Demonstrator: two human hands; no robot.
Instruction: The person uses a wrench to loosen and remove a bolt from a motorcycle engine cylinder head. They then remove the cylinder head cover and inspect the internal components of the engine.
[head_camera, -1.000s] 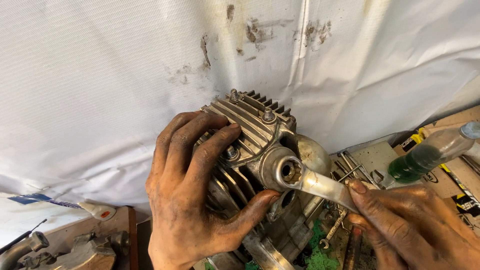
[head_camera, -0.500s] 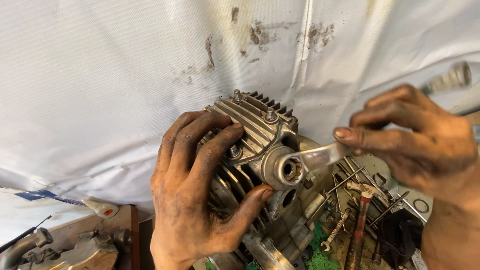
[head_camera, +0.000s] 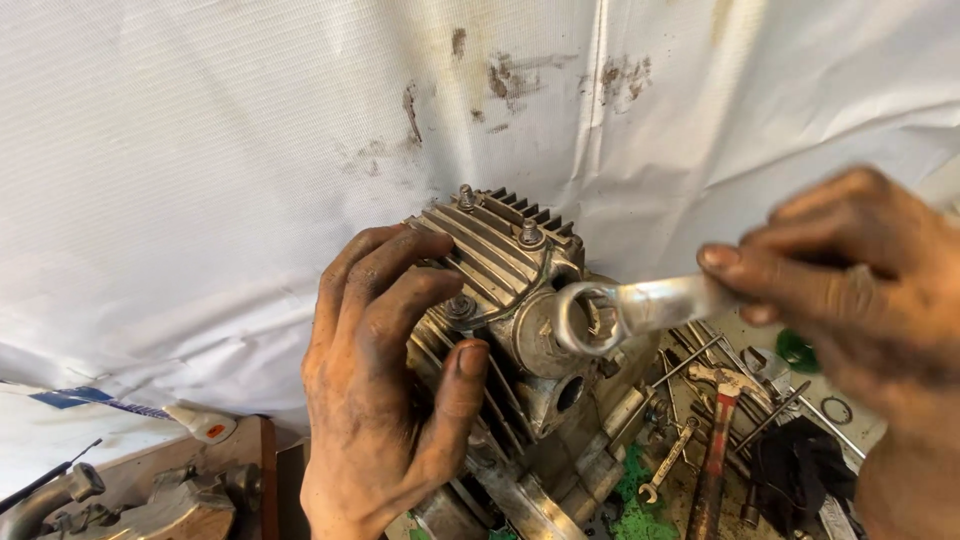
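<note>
Silvery metal, the ring spanner (head_camera: 640, 308) lies nearly level, its long axis running left to right with the ring end pointing left, seated over a bolt on the finned engine cylinder head (head_camera: 505, 270). Right hand (head_camera: 850, 290) pinches the shaft between clenched fingers (head_camera: 760, 262) (blurred). Left hand (head_camera: 385, 390) wraps the head's fins, fingers curled and grasping it. Below right, a hammer (head_camera: 718, 440) and small spanners (head_camera: 668, 460) lie on the surface. White sheeting (head_camera: 200, 150) hangs behind.

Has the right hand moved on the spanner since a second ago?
Yes. The right hand has swung upward, from below and right of the finned engine head to level with it, turning the ring spanner still seated on its bolt.
</note>
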